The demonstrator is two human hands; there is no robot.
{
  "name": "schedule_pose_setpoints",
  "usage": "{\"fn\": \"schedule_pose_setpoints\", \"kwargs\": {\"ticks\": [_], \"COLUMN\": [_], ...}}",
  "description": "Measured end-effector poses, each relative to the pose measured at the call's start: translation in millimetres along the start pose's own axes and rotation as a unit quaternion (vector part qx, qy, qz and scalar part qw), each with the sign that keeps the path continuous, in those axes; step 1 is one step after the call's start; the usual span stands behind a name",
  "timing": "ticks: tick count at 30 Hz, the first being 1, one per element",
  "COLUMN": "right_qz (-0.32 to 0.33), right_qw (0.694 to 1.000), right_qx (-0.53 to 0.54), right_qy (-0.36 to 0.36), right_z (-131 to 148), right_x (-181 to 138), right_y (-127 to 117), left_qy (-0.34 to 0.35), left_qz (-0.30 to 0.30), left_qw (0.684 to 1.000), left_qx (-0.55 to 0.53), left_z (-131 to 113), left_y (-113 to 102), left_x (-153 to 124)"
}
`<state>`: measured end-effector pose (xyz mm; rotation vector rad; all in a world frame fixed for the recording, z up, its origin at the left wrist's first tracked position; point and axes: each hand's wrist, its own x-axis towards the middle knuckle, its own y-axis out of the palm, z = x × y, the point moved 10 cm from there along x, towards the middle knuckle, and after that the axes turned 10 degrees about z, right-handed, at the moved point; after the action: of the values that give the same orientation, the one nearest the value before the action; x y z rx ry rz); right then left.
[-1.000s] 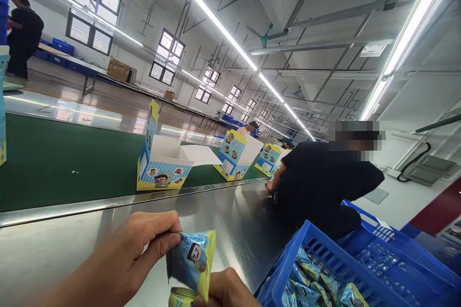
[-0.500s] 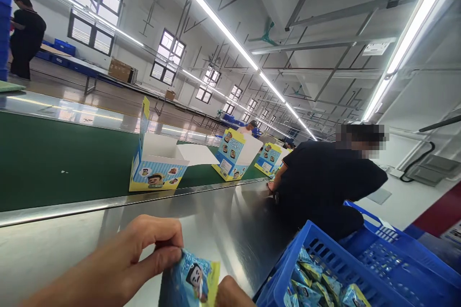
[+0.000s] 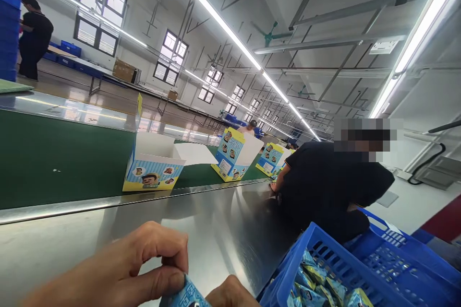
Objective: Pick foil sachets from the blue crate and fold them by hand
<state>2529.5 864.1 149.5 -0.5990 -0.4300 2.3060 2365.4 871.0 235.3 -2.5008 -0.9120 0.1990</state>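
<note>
L hand (image 3: pixel 126 266) pinches blue pkt (image 3: pixel 188 294); R hand (image 3: pixel 232 292) at pkt's rt side.

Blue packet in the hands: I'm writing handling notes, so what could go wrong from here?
The blue packet might slip, as the left hand seems to pinch it near one end. The nearest open box has a white flap sticking out toward the next box; it could catch or bend.
</note>
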Motion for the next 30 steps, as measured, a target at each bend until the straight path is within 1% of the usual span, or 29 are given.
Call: {"fn": "schedule_pose_setpoints", "kwargs": {"ticks": [3, 5, 6, 8, 10, 12, 15, 18, 20, 23, 25, 26, 28, 30], "right_qz": [-0.003, 0.012, 0.011, -0.002, 0.001, 0.016, -0.007, 0.018, 0.027, 0.008, -0.011, -0.035, -0.1, -0.148], "right_qw": [1.0, 1.0, 1.0, 1.0, 1.0, 1.0, 0.999, 0.998, 0.997, 0.995, 0.991, 0.987, 0.97, 0.953], "right_qx": [-0.018, 0.006, 0.01, -0.006, -0.008, 0.014, -0.004, -0.002, 0.006, 0.021, 0.008, -0.012, -0.071, -0.117], "right_qy": [-0.008, -0.016, -0.022, -0.024, -0.014, -0.005, -0.031, -0.057, -0.068, -0.094, -0.13, -0.155, -0.211, -0.237], "right_z": [5.4, 7.7, 9.4, 12.1, 10.5, 5.5, 2.3, 5.2, 14.0, 28.9, 31.3, 28.8, 18.6, 1.5], "right_x": [-1.8, -2.7, -3.7, -6.4, -8.8, -9.9, -10.3, -8.9, -10.0, -14.1, -16.1, -17.5, -22.2, -25.5], "right_y": [-4.6, -4.7, -6.3, -11.1, -12.8, -12.3, -20.9, -20.0, -19.7, -24.2, -28.1, -32.3, -41.5, -45.9], "left_qy": [-0.024, -0.036, -0.035, -0.033, -0.047, -0.059, -0.051, -0.054, -0.058, -0.04, -0.036, -0.031, -0.015, 0.004], "left_qz": [-0.042, -0.031, -0.024, -0.032, -0.036, -0.019, -0.03, -0.011, -0.02, -0.028, -0.049, -0.074, -0.136, -0.178], "left_qw": [0.999, 0.999, 0.999, 0.999, 0.998, 0.998, 0.998, 0.998, 0.998, 0.999, 0.998, 0.997, 0.988, 0.978], "left_qx": [0.026, 0.015, 0.012, 0.028, 0.031, 0.026, 0.036, 0.007, 0.007, 0.002, 0.003, 0.02, 0.072, 0.109], "left_z": [2.9, 7.6, 8.5, 8.3, 9.5, 8.7, 0.4, -2.9, -3.8, -5.5, -2.6, -2.3, -4.0, -6.4], "left_y": [-5.7, -0.7, 2.2, 2.8, 2.8, 5.6, 1.5, 4.3, 3.0, 4.0, 2.3, -1.5, -10.8, -16.4], "left_x": [3.7, 8.2, 10.2, 12.3, 13.7, 16.5, 20.8, 25.4, 26.9, 31.7, 36.9, 39.6, 44.5, 49.6]}}
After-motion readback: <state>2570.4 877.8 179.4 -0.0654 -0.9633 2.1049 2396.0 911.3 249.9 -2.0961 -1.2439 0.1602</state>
